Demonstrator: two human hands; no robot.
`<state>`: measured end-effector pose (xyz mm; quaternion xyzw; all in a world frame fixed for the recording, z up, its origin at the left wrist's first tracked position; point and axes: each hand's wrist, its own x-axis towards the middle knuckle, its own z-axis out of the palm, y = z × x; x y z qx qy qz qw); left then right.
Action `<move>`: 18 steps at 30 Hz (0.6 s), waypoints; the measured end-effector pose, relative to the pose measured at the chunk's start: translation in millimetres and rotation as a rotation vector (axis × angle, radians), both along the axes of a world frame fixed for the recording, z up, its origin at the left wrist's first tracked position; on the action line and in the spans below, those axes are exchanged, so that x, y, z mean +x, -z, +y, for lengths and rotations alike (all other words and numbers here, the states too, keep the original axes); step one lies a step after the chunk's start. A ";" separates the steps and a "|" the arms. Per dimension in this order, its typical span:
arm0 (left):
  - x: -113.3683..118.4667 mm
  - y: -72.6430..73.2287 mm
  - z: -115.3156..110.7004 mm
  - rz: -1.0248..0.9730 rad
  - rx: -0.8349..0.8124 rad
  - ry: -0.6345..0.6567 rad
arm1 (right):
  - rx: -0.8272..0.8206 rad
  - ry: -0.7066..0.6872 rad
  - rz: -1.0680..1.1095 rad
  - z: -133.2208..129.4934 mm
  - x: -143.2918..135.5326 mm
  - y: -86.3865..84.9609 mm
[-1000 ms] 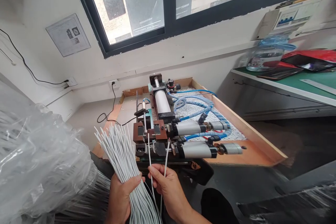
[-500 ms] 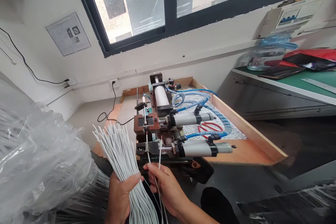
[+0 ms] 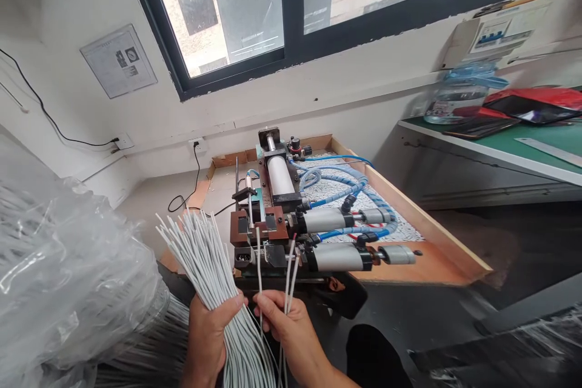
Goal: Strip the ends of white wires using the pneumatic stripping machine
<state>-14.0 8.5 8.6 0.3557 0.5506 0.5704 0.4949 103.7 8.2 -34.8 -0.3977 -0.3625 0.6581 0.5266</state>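
Observation:
My left hand (image 3: 210,330) is closed around a thick bundle of white cables (image 3: 204,254), whose cut ends fan out upward. Close to its right, my right hand (image 3: 286,321) pinches one white cable (image 3: 259,267) between thumb and forefinger. That cable's upper end reaches the jaws of a pneumatic wire-stripping machine (image 3: 259,224). Two more cables (image 3: 291,279) stick up between the fingers of the same hand; one shows a reddish tip. The machine's silver cylinders (image 3: 339,256) point to the right.
A wooden-edged tray (image 3: 436,233) around the machine holds many small white scraps (image 3: 400,224) and blue air hoses (image 3: 373,191). Clear plastic wrap (image 3: 73,279) covers more cables at left. The green-topped table (image 3: 509,145) at right carries a bottle (image 3: 459,97) and a ruler (image 3: 550,151).
A different cable is now pinched at the jaws, and the red-tipped one has shifted right, beside another. The machine's front jaws have moved and its cylinder rods at right have extended.

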 end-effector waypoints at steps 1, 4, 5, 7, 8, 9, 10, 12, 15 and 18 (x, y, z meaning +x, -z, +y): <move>-0.2 -0.2 0.3 -0.001 -0.002 -0.011 | -0.029 0.020 0.019 0.3 0.7 -1.2; -0.8 -0.2 1.3 -0.004 0.004 -0.017 | -0.088 0.034 0.083 1.0 1.4 -4.9; -1.0 -0.2 1.6 -0.003 0.005 -0.016 | -0.105 0.031 0.100 1.2 1.2 -5.9; -1.5 -0.4 2.4 0.001 0.004 -0.017 | -0.138 0.033 0.128 1.9 0.5 -7.7; -1.8 -0.5 2.9 0.004 0.002 -0.021 | -0.154 0.034 0.143 2.6 0.2 -8.6; -2.0 -0.8 3.5 0.008 0.000 -0.026 | -0.169 0.032 0.158 3.4 -0.1 -9.4; -2.1 -1.0 4.2 0.010 -0.002 -0.028 | -0.183 0.027 0.171 4.5 -0.2 -10.1; -2.3 -1.4 5.6 0.013 -0.006 -0.028 | -0.203 0.016 0.186 6.8 -0.2 -11.1; -3.3 -0.3 6.9 0.022 -0.013 -0.027 | -0.203 0.001 0.192 9.5 0.2 -10.9; -6.1 3.0 6.6 0.052 -0.010 -0.031 | -0.170 -0.002 0.179 10.7 0.4 -10.2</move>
